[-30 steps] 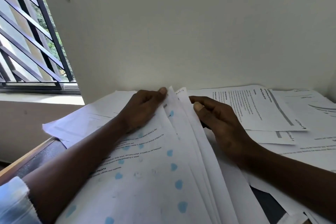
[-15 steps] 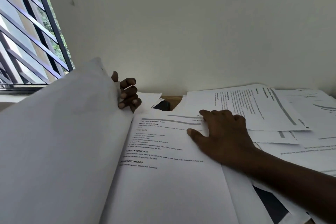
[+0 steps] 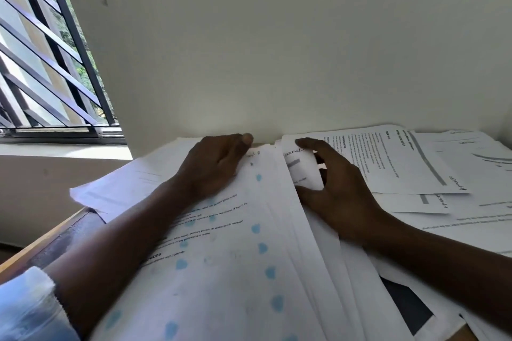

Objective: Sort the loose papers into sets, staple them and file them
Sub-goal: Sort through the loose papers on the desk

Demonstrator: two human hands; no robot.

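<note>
Paperwork spreads across a desk (image 3: 41, 249) as a person in a pale blue sleeve (image 3: 25, 307) works through it. The sorting appears to be at an early stage, with no stapled set, stapler or file anywhere in view. Nearest the camera lies a fanned stack (image 3: 249, 271) of printed sheets, its top page dotted blue. The left hand (image 3: 216, 166) rests flat on the stack's far end, fingers straight, holding nothing. Just beside it, the right hand (image 3: 338, 191) curls over the stack's fanned right edge, thumb and forefinger pinching the top of a lower sheet (image 3: 300, 166) that carries a grey header bar. Beyond and to the right, loose papers (image 3: 401, 163) overlap in no clear order, waiting to be grouped. A bare wall (image 3: 277, 50) and a barred window (image 3: 41, 63) close the scene.
</note>
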